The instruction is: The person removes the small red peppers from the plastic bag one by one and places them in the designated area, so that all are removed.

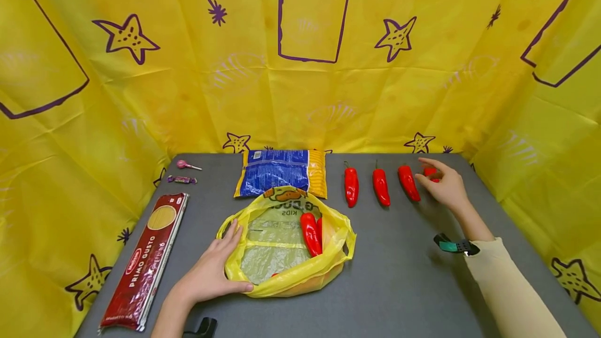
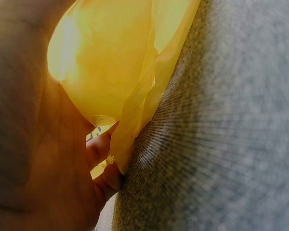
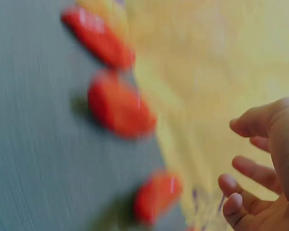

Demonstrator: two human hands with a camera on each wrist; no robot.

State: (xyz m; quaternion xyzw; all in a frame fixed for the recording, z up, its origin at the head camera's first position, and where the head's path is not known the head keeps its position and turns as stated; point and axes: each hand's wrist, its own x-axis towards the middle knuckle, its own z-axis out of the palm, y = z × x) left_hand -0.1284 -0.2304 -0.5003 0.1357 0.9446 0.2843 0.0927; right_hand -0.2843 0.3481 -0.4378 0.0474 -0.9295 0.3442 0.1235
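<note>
A yellow plastic bag (image 1: 305, 283) stands with its mouth spread, and red peppers (image 1: 310, 233) show inside it. My left hand (image 1: 211, 267) grips the bag's left side, thumb along the front rim and fingers at the handle loop; in the left wrist view the fingers (image 2: 103, 149) bend around the yellow plastic. Several red peppers (image 1: 381, 186) lie in a row at the back right. Over the rightmost pepper (image 1: 431, 172), partly hiding it, hovers my right hand (image 1: 443, 186). In the right wrist view its fingers (image 3: 255, 171) are spread with nothing between them.
Behind the bag lies a blue and yellow packet (image 1: 277, 171). A red spaghetti pack (image 1: 145, 260) lies along the left edge, with a lollipop (image 1: 183, 164) and a wrapped candy (image 1: 182, 180) beyond it. Yellow cloth walls (image 1: 305, 103) bound the grey table (image 1: 389, 275).
</note>
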